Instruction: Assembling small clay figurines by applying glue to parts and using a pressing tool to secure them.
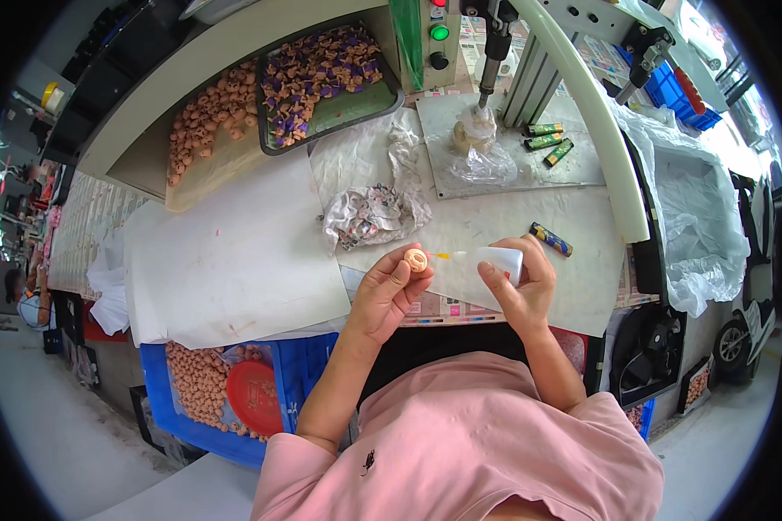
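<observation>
My left hand (382, 300) pinches a small round peach-coloured piece (415, 260) between thumb and fingers, its hollow, ringed side turned up. Wrapped in my right hand (534, 291) is a white squeeze bottle (506, 258), lying almost level. Its thin yellow tip (442, 255) points left at the piece, close to its edge; I cannot tell whether they touch. Just beyond my right fingers lies a dark blue and yellow tube (551, 240). A crumpled printed cloth (376, 217) rests on the paper-covered bench beyond my left hand.
Under a shelf sit a heap of peach pieces (213, 117) and a dark tray (354, 115) of purple-and-peach pieces. A press (495, 52) stands over a metal plate (447, 184) with several green tubes (544, 141). A blue crate (302, 373) is lower left, a plastic-lined bin (699, 200) right.
</observation>
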Demonstrator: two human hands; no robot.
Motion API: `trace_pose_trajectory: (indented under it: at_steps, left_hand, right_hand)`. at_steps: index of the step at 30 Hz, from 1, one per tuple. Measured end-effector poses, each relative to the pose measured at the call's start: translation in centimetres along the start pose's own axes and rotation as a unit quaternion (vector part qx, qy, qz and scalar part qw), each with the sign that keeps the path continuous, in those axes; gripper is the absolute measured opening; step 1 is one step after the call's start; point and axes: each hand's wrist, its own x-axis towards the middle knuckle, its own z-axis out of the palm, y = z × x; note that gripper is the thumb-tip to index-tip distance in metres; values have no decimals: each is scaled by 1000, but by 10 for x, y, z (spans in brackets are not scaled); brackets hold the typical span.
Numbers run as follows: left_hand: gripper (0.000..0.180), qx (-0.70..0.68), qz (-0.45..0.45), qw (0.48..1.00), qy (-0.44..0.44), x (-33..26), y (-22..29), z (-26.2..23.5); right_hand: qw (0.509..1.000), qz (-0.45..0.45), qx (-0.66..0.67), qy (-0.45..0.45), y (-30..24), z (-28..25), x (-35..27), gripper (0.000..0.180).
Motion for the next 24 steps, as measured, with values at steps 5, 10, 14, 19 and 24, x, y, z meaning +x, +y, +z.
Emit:
trace_pose_trajectory:
  at_steps: [5, 10, 14, 19, 24]
  left_hand:
    - [37, -20, -6, 1000, 8, -14, 12, 3]
    - [35, -69, -17, 997, 0, -36, 28, 0]
    - [32, -92, -5, 995, 29, -57, 49, 0]
    - [34, -116, 19, 993, 28, -81, 75, -12]
    - [34, -123, 46, 991, 16, -98, 96, -25]
  right_hand:
    - [999, 22, 30, -17, 8, 21, 12, 26]
    - [997, -7, -41, -71, 9, 50, 29, 31]
    - [991, -44, -87, -95, 10, 75, 37, 29]
    - [963, -138, -189, -134, -9, 93, 56, 23]
    - [943, -250, -166, -143, -56, 156, 109, 17]
